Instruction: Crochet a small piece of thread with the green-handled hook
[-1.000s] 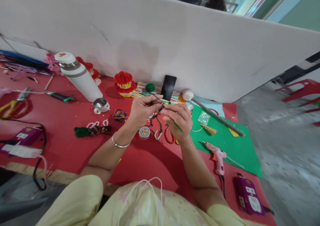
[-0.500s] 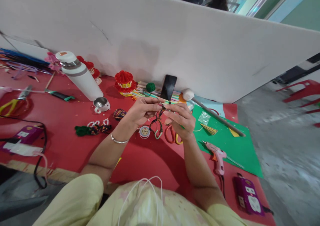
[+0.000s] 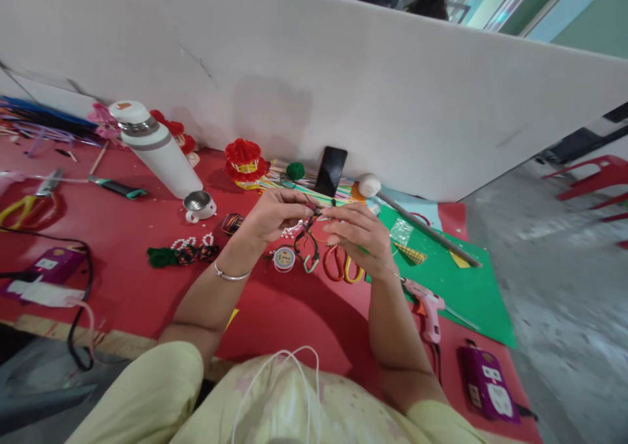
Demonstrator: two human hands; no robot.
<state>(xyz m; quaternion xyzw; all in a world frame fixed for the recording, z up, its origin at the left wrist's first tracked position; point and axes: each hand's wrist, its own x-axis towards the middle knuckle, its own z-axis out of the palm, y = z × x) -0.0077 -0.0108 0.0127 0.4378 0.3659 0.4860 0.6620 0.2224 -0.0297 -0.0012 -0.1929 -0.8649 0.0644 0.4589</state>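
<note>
A dark, multicoloured yarn strand (image 3: 310,227) hangs between my two hands, its lower end reaching a pale green loop-shaped piece. My left hand (image 3: 275,216) is closed, thumb and forefinger pinching the strand's top. From the other side, my right hand (image 3: 362,235) pinches the same small spot, its other fingers loosely curled; exactly what lies in its fingertips is hard to make out. Below the hands are a small round spool (image 3: 284,259) and scissors (image 3: 343,265) with red and yellow handles. White beads (image 3: 293,229) lie beside my left fingertips.
Left of my hands stand a white flask (image 3: 159,153) and a metal-lined cup (image 3: 199,205). A phone (image 3: 331,170) leans on the white partition (image 3: 304,71). A pink glue gun (image 3: 428,307) lies right of my forearm, near a purple power strip (image 3: 488,382).
My hands have moved slightly apart, the right one shifting right and a little down. The yellow scissor handle and the beads show more fully now.
</note>
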